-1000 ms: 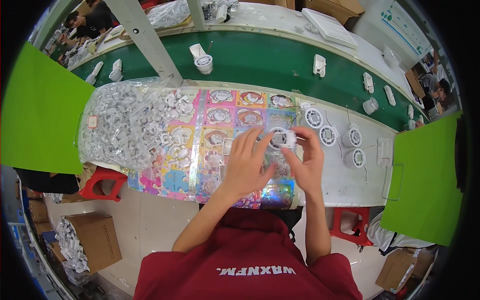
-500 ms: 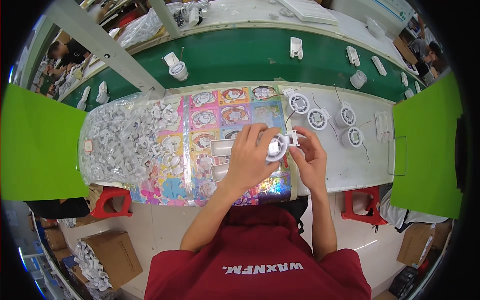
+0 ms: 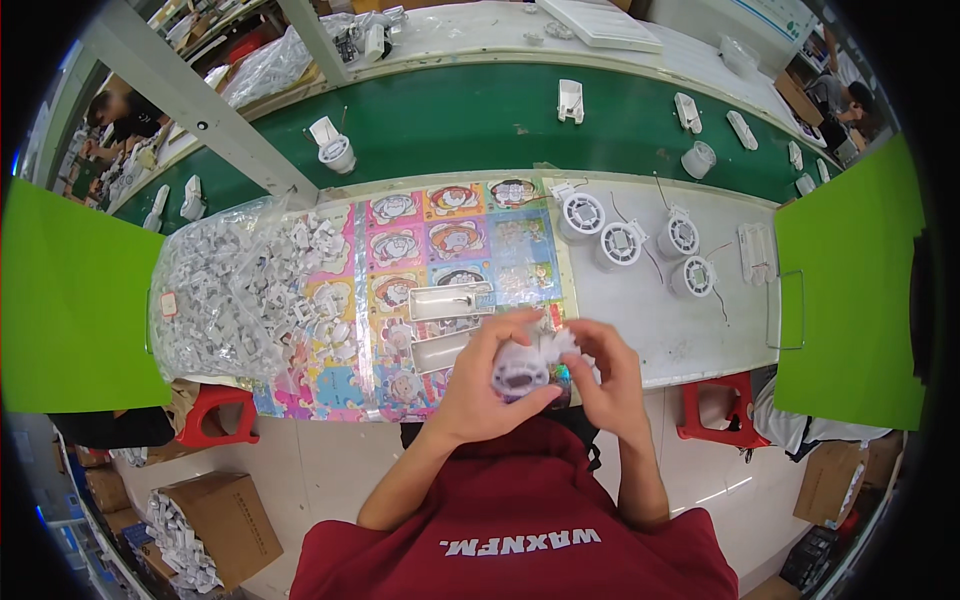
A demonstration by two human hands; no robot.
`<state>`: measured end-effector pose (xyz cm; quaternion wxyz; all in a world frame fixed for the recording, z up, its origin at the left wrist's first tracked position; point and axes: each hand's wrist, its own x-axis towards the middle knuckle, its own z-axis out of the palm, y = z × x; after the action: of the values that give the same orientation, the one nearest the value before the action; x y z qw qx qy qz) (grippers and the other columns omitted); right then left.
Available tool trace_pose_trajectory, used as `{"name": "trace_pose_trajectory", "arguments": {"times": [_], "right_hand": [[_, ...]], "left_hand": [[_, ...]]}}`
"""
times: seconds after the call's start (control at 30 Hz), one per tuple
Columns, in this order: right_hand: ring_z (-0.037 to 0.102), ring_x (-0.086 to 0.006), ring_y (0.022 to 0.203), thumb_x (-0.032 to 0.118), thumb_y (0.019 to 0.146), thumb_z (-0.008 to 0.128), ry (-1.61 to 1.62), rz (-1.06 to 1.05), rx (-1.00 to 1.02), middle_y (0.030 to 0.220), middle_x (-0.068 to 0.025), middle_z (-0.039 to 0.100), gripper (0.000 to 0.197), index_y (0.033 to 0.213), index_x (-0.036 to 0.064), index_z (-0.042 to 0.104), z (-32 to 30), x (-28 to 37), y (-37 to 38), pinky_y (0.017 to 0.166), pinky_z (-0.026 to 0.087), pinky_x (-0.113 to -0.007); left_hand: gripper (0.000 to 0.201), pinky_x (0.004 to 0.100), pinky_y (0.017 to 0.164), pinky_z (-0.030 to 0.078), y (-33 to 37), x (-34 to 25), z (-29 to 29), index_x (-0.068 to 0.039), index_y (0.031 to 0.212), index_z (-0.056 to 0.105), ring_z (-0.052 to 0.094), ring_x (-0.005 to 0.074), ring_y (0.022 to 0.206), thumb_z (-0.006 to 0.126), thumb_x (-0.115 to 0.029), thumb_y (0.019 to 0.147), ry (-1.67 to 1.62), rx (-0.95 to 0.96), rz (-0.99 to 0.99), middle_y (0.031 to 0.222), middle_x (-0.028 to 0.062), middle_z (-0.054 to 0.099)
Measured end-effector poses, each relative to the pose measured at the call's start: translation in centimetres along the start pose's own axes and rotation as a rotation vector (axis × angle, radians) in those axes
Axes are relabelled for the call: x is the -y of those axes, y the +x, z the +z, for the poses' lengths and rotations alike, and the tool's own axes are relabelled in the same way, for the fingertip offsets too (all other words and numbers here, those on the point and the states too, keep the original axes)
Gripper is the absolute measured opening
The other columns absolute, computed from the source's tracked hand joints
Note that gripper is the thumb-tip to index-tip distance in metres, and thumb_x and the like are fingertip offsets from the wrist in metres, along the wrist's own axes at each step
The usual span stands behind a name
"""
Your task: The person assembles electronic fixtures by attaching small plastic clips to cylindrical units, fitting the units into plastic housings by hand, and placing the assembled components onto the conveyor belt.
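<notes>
My left hand [image 3: 482, 385] is closed around a round white plastic housing [image 3: 519, 371], held close to my body above the front edge of the table. On its right side, my right hand [image 3: 608, 384] pinches a small white bracket [image 3: 561, 345] against the housing; motion blurs both parts. Whether the bracket is joined to the housing I cannot tell. Just beyond my hands lie two long white plastic trays, an upper tray [image 3: 440, 303] and a lower tray [image 3: 437, 352]. Several similar round housings with wires, such as this assembly [image 3: 620, 245], stand on the white tabletop to the right.
A clear plastic bag [image 3: 215, 290] of many small white parts covers the table's left side. Beyond the table runs a green conveyor belt [image 3: 450, 115] carrying white parts. Green panels [image 3: 850, 290] flank both sides. Red stools [image 3: 722, 410] stand below. A metal post [image 3: 200, 110] rises at far left.
Both hands have come nearer my body with the housing, which has turned so its ring opening faces me. The two long trays are now uncovered. My view has shifted slightly.
</notes>
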<state>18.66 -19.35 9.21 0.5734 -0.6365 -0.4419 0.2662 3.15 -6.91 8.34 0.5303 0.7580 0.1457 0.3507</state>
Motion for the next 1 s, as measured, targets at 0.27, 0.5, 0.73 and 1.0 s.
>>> {"name": "trace_pose_trajectory", "arguments": {"times": [0.27, 0.5, 0.73, 1.0], "right_hand": [[0.067, -0.0247, 0.094, -0.002, 0.090, 0.069, -0.047, 0.008, 0.120, 0.107, -0.0168, 0.068, 0.037, 0.126, -0.0027, 0.065, 0.9, 1.5, -1.6, 0.087, 0.054, -0.032], [0.065, -0.0237, 0.084, 0.001, 0.087, 0.074, -0.044, -0.026, 0.205, 0.100, -0.0132, 0.068, 0.038, 0.124, -0.0008, 0.067, 1.6, 1.4, -2.9, 0.076, 0.052, -0.032], [0.064, -0.0278, 0.096, 0.003, 0.085, 0.079, -0.252, -0.143, 0.103, 0.105, -0.0125, 0.067, 0.033, 0.117, 0.0022, 0.070, 3.5, 1.6, -2.5, 0.081, 0.052, -0.036], [0.063, -0.0305, 0.105, 0.015, 0.077, 0.089, -0.089, 0.010, 0.021, 0.113, -0.0154, 0.062, 0.071, 0.133, -0.0006, 0.049, 6.1, -0.9, -4.6, 0.090, 0.053, -0.039]], "left_hand": [[0.017, 0.0332, 0.099, 0.049, -2.7, -0.5, 0.8, 0.005, 0.105, 0.071, 0.064, 0.0220, 0.110, 0.069, -0.005, 0.093, -0.201, -0.106, -0.204, 0.118, 0.0171, 0.066], [0.015, 0.0317, 0.090, 0.050, -5.8, 0.2, 0.3, 0.004, 0.103, 0.073, 0.066, 0.0214, 0.101, 0.072, -0.004, 0.091, -0.356, -0.143, -0.236, 0.114, 0.0145, 0.068], [0.015, 0.0305, 0.092, 0.050, -7.3, 1.2, 0.7, 0.004, 0.107, 0.070, 0.064, 0.0187, 0.104, 0.069, -0.005, 0.095, -0.370, -0.334, -0.270, 0.116, 0.0135, 0.067], [0.038, 0.0399, 0.112, 0.038, -6.0, -0.8, 0.6, 0.003, 0.133, 0.059, 0.050, 0.0272, 0.131, 0.060, -0.010, 0.097, -0.383, -0.226, -0.186, 0.138, 0.0175, 0.053]]}}
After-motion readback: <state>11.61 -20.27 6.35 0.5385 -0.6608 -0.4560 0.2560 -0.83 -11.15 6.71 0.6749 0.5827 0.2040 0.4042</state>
